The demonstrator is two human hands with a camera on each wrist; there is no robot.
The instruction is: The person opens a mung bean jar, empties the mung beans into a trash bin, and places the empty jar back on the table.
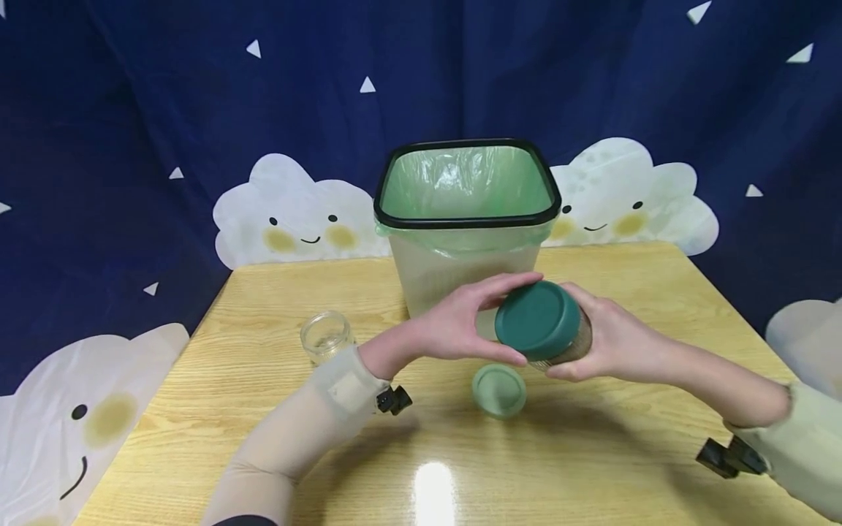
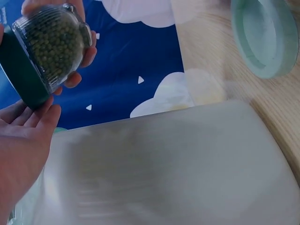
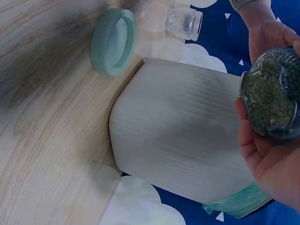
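Note:
Both hands hold a ridged glass jar (image 2: 55,41) of small green beans up in front of the bin, tilted so its dark green lid (image 1: 536,320) faces the head camera. My left hand (image 1: 460,321) grips the lid at its edge, thumb below and fingers above. Around the glass body curls my right hand (image 1: 621,342). In the right wrist view the beans show through the base of the jar. Below the hands a light green lid (image 1: 498,392) lies on the table, and an open clear glass jar (image 1: 325,337) stands beyond my left forearm.
A white bin (image 1: 434,274) with a black rim (image 1: 470,222) and a green plastic liner (image 1: 454,183) stands on the wooden table (image 1: 263,314) just behind the hands. Behind the table hangs a dark blue curtain (image 1: 316,109) with clouds and triangles.

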